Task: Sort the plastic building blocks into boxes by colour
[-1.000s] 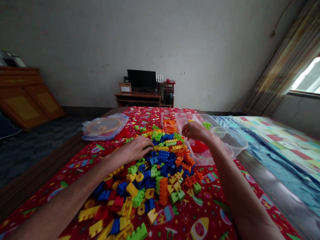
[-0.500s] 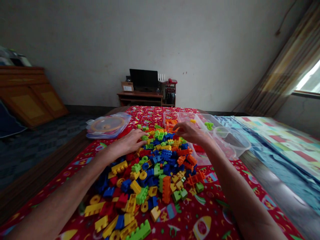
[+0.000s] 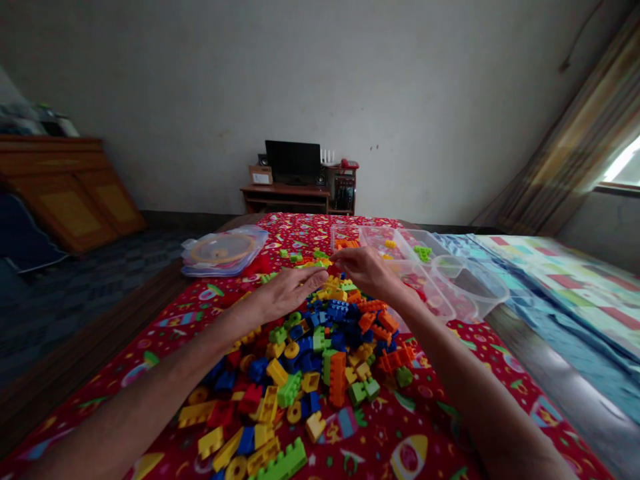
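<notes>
A loose heap of toy building bricks (image 3: 310, 363) in yellow, blue, green, orange and red covers the middle of the table. My left hand (image 3: 290, 291) is over the far part of the heap, its fingers stretched out flat towards the right. Close beside it, my right hand (image 3: 367, 270) has its fingers bent and drawn together, pointing left. Its fingertips almost meet those of my left hand, near some yellow and green bricks. Whatever the right fingers may hold is hidden behind them.
Clear plastic bins (image 3: 430, 290) at the right hold a few orange, yellow and green bricks. Stacked plastic lids (image 3: 225, 250) lie at the left. A red patterned cloth (image 3: 370, 433) covers the table. A bed (image 3: 565, 280) adjoins on the right.
My left hand has moved right, and my right hand slightly left, so the two are now close together. The view has shifted a little.
</notes>
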`<state>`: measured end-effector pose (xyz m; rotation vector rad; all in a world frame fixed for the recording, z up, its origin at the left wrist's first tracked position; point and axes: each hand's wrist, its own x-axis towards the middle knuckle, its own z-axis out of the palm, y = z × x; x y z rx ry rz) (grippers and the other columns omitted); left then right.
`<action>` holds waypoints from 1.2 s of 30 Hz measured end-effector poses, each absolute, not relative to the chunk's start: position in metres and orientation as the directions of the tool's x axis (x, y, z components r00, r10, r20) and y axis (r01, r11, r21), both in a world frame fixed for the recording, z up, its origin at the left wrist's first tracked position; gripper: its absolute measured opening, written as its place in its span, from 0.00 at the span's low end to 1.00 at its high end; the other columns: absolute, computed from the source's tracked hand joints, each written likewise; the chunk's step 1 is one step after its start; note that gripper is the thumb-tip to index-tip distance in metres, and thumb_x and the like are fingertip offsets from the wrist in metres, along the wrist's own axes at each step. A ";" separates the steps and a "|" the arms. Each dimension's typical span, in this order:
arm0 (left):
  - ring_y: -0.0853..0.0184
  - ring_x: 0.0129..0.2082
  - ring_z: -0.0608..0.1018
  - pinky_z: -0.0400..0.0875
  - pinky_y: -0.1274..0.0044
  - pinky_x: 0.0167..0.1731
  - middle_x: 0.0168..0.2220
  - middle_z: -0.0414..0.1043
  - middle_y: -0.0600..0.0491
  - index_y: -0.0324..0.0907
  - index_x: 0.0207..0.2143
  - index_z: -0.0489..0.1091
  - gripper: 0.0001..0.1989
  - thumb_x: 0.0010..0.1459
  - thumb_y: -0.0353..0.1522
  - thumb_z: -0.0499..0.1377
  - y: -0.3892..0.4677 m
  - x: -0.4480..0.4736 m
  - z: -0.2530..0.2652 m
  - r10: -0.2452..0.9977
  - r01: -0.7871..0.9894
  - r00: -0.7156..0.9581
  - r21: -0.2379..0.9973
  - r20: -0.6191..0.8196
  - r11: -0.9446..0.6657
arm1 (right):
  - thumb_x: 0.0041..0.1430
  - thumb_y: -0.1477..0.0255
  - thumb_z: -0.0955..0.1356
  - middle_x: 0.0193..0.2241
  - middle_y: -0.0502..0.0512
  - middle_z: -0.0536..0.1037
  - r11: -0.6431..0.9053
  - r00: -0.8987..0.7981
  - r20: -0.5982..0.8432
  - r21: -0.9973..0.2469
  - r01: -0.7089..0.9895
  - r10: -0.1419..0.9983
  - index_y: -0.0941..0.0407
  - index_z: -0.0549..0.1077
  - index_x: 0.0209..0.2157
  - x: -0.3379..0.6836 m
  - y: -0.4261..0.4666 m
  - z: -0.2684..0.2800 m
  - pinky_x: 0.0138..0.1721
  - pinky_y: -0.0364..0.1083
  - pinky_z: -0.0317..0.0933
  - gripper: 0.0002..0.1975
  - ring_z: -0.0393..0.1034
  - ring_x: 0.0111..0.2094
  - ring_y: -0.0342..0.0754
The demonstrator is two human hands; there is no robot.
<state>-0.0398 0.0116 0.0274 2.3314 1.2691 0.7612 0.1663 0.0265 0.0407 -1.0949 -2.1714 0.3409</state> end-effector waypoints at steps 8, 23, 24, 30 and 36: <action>0.69 0.24 0.73 0.65 0.79 0.22 0.24 0.69 0.58 0.38 0.55 0.60 0.32 0.52 0.44 0.61 0.008 -0.025 0.017 0.905 0.370 0.416 0.894 0.084 -0.253 | 0.61 0.75 0.63 0.35 0.54 0.80 0.690 -0.398 0.572 -0.510 0.514 0.718 0.56 0.77 0.41 0.150 0.013 0.037 0.35 0.40 0.59 0.12 0.72 0.34 0.43; 0.70 0.22 0.71 0.67 0.81 0.19 0.24 0.64 0.59 0.40 0.58 0.58 0.33 0.51 0.39 0.61 0.020 -0.031 0.009 0.875 0.433 0.474 0.839 0.099 -0.329 | 0.55 0.78 0.62 0.37 0.62 0.79 0.160 -0.166 0.167 0.052 0.986 0.972 0.57 0.79 0.36 0.223 0.033 0.058 0.29 0.43 0.54 0.15 0.71 0.34 0.48; 0.70 0.23 0.72 0.68 0.80 0.20 0.25 0.65 0.59 0.40 0.58 0.58 0.32 0.51 0.38 0.61 0.020 -0.031 0.008 0.872 0.422 0.479 0.846 0.097 -0.326 | 0.55 0.78 0.62 0.38 0.62 0.79 0.155 -0.160 0.152 0.045 0.987 0.975 0.57 0.79 0.37 0.225 0.034 0.059 0.29 0.43 0.54 0.15 0.72 0.34 0.49; 0.70 0.24 0.73 0.68 0.80 0.22 0.29 0.69 0.57 0.42 0.59 0.58 0.33 0.51 0.39 0.62 0.024 -0.035 0.007 0.867 0.426 0.482 0.832 0.122 -0.354 | 0.56 0.74 0.64 0.41 0.61 0.78 0.079 -0.083 0.128 0.034 0.996 0.988 0.55 0.79 0.39 0.236 0.034 0.063 0.31 0.44 0.56 0.13 0.72 0.39 0.52; 0.65 0.31 0.77 0.71 0.76 0.30 0.32 0.74 0.54 0.41 0.57 0.63 0.32 0.49 0.39 0.63 0.020 -0.035 0.014 0.880 0.556 0.429 0.707 0.205 -0.436 | 0.63 0.67 0.62 0.35 0.58 0.79 0.275 -0.214 0.359 -0.130 0.952 0.909 0.55 0.76 0.44 0.216 0.024 0.065 0.30 0.42 0.54 0.14 0.70 0.34 0.47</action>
